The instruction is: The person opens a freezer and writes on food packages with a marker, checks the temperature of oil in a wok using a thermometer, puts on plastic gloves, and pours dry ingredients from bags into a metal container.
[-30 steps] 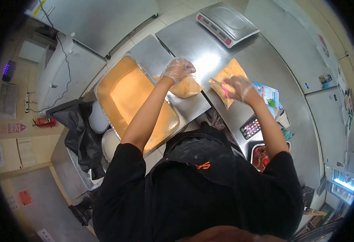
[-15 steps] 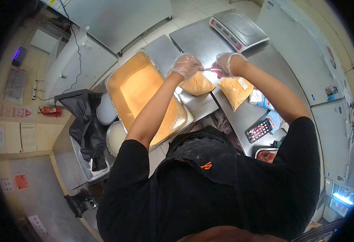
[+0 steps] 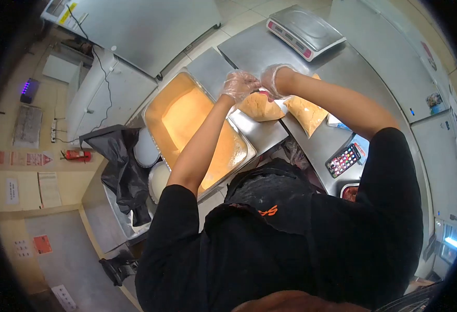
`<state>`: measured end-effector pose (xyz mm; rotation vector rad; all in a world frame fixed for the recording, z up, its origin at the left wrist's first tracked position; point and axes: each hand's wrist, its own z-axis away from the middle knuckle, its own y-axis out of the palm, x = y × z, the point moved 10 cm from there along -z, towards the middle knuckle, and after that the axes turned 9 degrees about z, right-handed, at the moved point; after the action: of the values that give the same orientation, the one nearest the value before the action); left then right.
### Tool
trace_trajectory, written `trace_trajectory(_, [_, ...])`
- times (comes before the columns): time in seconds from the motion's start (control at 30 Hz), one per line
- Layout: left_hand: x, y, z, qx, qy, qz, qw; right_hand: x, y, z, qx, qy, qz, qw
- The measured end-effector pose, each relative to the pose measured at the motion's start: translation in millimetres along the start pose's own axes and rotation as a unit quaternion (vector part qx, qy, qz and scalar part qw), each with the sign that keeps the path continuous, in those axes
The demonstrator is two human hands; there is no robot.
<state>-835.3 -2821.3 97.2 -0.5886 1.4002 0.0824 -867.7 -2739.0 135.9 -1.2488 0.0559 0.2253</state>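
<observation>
Both hands wear clear plastic gloves and meet above a bag of orange powder [image 3: 260, 107] at the table's left part. My left hand [image 3: 241, 86] is closed on the gathered top of that bag. Against its fingertips, my right hand [image 3: 276, 82] is closed round the pink-handled scissors [image 3: 266, 95]; the blades are mostly hidden between the hands. A second bag of orange powder [image 3: 307, 114] lies just to the right, partly under my right forearm. To the left stands a large metal tray [image 3: 188, 122] with orange powder in it.
A scale [image 3: 305, 32] stands at the back of the metal table [image 3: 343, 75]. A phone [image 3: 343, 160] lies at the right, near a small tray [image 3: 349, 192] partly behind my sleeve. Black plastic [image 3: 122, 166] and round white containers [image 3: 159, 179] are at the left.
My right hand has come left from over the second bag with the scissors and now meets my left hand at the first bag's top. The camera view has shifted slightly.
</observation>
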Motion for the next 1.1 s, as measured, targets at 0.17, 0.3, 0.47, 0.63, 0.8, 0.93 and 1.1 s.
trace_trajectory(0.17, [0.8,-15.5,12.0,-0.048,-0.027,0.066,0.996,11.7,-7.1,-2.6,-0.040,-0.007,-0.061,0.997])
trace_trajectory(0.3, [11.8,-31.2,17.2,-0.101,-0.031,0.044,0.993,21.5,-18.3,-6.1,-0.121,-0.017,-0.035,0.992])
trace_trajectory(0.47, [20.3,-41.4,22.8,-0.107,0.004,0.167,0.980,23.2,-11.4,-21.2,-0.109,-0.010,-0.067,0.992])
trace_trajectory(0.63, [24.2,-67.2,29.4,-0.167,-0.030,0.111,0.979,28.2,-17.2,-12.8,-0.055,-0.011,-0.056,0.997])
trace_trajectory(0.8, [13.3,-67.5,25.5,-0.129,-0.024,0.066,0.989,27.3,-11.0,-14.4,0.027,0.035,-0.051,0.998])
trace_trajectory(0.93, [11.3,-47.1,25.3,-0.096,-0.056,0.049,0.993,35.7,-4.1,-31.1,-0.012,0.024,-0.169,0.985])
trace_trajectory(1.1, [12.5,-63.1,28.3,-0.144,-0.032,-0.140,0.979,41.5,12.7,-47.4,-0.077,0.013,-0.102,0.992])
